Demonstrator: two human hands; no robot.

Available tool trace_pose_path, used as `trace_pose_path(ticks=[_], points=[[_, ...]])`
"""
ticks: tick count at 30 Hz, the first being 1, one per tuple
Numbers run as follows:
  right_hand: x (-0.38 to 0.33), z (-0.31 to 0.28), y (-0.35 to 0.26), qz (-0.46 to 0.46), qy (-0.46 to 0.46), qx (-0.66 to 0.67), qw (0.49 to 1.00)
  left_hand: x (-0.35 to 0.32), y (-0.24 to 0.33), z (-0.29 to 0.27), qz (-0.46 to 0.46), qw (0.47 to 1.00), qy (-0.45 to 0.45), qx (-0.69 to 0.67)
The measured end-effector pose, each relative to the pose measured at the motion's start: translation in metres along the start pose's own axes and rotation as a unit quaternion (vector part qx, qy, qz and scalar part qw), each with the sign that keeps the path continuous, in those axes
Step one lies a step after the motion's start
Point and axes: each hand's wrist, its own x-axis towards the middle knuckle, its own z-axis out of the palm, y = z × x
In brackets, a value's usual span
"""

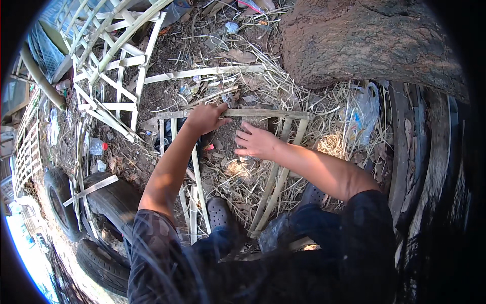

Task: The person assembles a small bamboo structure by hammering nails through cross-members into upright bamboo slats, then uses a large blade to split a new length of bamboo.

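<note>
A frame of split bamboo strips lies before me, its crossbar (258,113) running left to right and its pale side strips (201,185) reaching back toward my feet. My left hand (203,120) is closed around the crossbar left of its middle, thumb on the near side and a finger on the far side. Just below the bar, my right hand (257,142) hovers with bent fingers apart and nothing in them. Two more strips (278,185) slant from the bar's right end down between my legs.
A large tree trunk (369,43) fills the far right. At the far left stands a woven bamboo lattice (126,62). Old tyres (104,263) lie at lower left, near a plastic bottle (97,146). Bamboo shavings (326,119), leaves and a clear plastic bag (365,114) litter the ground.
</note>
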Motion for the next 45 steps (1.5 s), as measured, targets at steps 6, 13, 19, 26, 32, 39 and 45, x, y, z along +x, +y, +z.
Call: trace_pose_path(ticks=[6, 13, 19, 26, 32, 39, 45], points=[[-0.043, -0.025, -0.040, 0.214, 0.169, 0.118, 0.955, -0.013, 0.001, 0.002, -0.027, 0.999, 0.027, 0.013], [-0.060, -0.016, -0.100, 0.689, 0.165, 0.270, 0.653, -0.035, 0.090, 0.029, -0.240, 0.918, 0.293, -0.117], [-0.053, -0.027, -0.104, 0.757, 0.094, 0.347, 0.545, -0.036, 0.180, 0.052, -0.399, 0.841, 0.150, -0.333], [-0.055, -0.019, -0.104, 0.713, 0.160, 0.382, 0.566, -0.040, 0.163, 0.052, -0.398, 0.830, 0.125, -0.372], [-0.061, -0.025, -0.104, 0.719, 0.158, 0.437, 0.517, -0.044, 0.153, 0.064, -0.306, 0.868, 0.185, -0.344], [-0.049, -0.005, -0.127, 0.687, 0.160, 0.406, 0.581, -0.046, 0.157, 0.087, -0.311, 0.841, 0.244, -0.369], [-0.046, -0.004, -0.123, 0.683, 0.141, 0.427, 0.575, -0.053, 0.154, 0.094, -0.256, 0.821, 0.239, -0.451]])
